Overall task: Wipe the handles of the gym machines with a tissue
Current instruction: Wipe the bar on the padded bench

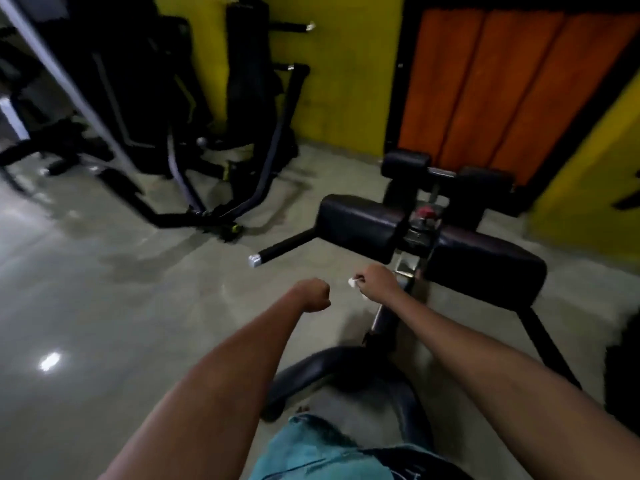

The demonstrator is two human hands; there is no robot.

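Observation:
A black padded gym machine (pixel 360 220) stands in front of me, with a black handle (pixel 284 249) capped in silver sticking out to its left. My right hand (pixel 375 280) pinches a small white tissue (pixel 352 282) just below and right of that handle, apart from it. My left hand (pixel 315 296) is curled into a fist holding nothing, a short way left of the right hand. Both arms reach forward over the floor.
A larger black machine (pixel 242 116) with curved bars stands at the back left against a yellow wall (pixel 346 81). An orange door (pixel 502 91) is behind the padded machine. A black curved base (pixel 329 368) lies by my feet. Grey floor (pixel 104 306) spreads to the left.

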